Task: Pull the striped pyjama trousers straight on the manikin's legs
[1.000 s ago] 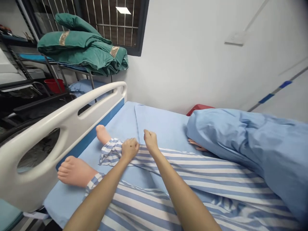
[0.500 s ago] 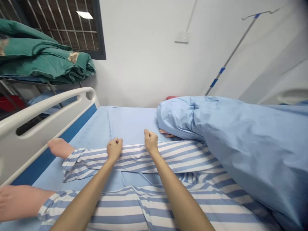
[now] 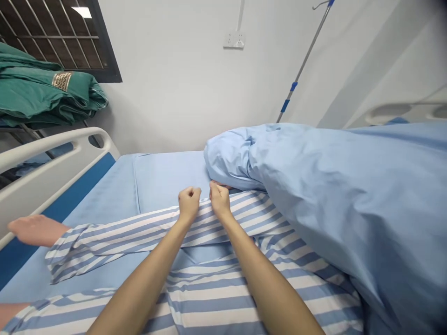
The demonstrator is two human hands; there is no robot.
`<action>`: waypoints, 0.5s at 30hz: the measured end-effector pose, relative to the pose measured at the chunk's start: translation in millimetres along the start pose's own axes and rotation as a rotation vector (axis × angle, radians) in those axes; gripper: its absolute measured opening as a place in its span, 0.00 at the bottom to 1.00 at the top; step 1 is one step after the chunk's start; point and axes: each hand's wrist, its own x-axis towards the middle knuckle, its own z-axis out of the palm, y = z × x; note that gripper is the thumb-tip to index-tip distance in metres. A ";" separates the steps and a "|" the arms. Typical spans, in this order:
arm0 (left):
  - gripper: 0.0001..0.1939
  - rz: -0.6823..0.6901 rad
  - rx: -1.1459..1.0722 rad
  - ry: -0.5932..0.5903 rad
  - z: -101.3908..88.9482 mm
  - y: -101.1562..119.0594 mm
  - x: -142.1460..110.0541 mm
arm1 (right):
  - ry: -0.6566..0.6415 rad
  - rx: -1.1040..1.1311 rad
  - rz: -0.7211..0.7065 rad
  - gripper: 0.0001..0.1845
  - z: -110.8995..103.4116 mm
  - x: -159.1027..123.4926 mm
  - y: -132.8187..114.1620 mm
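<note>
A figure in blue-and-white striped trousers (image 3: 216, 284) lies on a hospital bed with a light blue sheet (image 3: 157, 177). My left hand (image 3: 189, 203) is closed in a fist on the far trouser leg (image 3: 122, 232), up near the thigh. My right hand (image 3: 219, 200) is closed too, gripping the same striped cloth right beside it. A bare foot (image 3: 35, 229) sticks out of that leg at the left. A light blue quilt (image 3: 331, 186) is bunched over the upper body at the right, and fingertips of the figure's hand (image 3: 220, 184) peek from under it.
The white footboard rail (image 3: 45, 153) with a blue panel stands at the left. Folded green blankets (image 3: 45, 95) lie on a rack behind it. An IV pole (image 3: 300, 70) leans by the white wall, under a wall socket (image 3: 233, 40). Another white rail (image 3: 401, 109) shows at the far right.
Both fists have slid along the far trouser leg from near the ankle cuff toward the thigh and quilt, coming closer together. The view has turned right, away from the footboard.
</note>
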 end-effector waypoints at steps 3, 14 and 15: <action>0.15 -0.045 0.125 0.016 27.6 17.5 -2.6 | 0.066 0.017 -0.046 0.22 -9.9 3.5 1.3; 0.13 0.057 0.309 -0.116 79.0 44.1 -19.1 | 0.103 -0.018 -0.003 0.21 -60.6 19.4 15.6; 0.13 0.063 0.286 -0.112 82.7 46.3 -19.2 | 0.068 -0.055 -0.003 0.21 -62.6 18.7 17.1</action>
